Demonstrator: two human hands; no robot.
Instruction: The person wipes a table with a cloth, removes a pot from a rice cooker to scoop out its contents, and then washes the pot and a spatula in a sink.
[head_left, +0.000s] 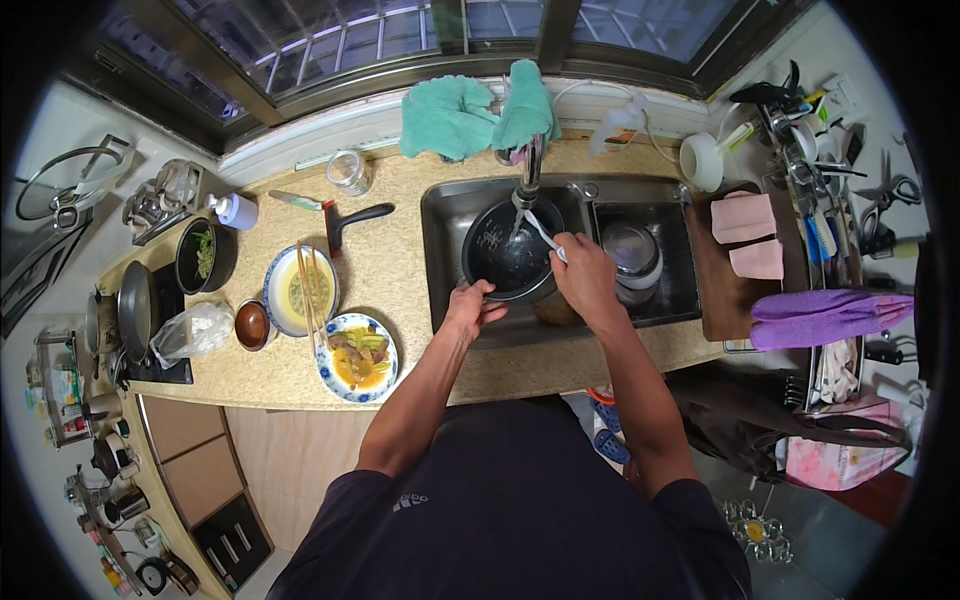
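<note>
In the left basin of the steel sink sits a dark round pot, tilted a little, with pale food bits on its inner wall. My left hand grips the pot's near left rim, thumb over the edge. A white-handled utensil is in my right hand; its head reaches into the pot, and I cannot tell whether it is a spoon or a brush. Water runs into the pot from the chrome faucet. Beside it, the right basin holds a lidded glass jar.
Left on the counter are a bowl of soup with chopsticks, a plate of food, a brown bowl, a knife and a black-handled squeegee. A cutting board with pink cloths lies right of the sink.
</note>
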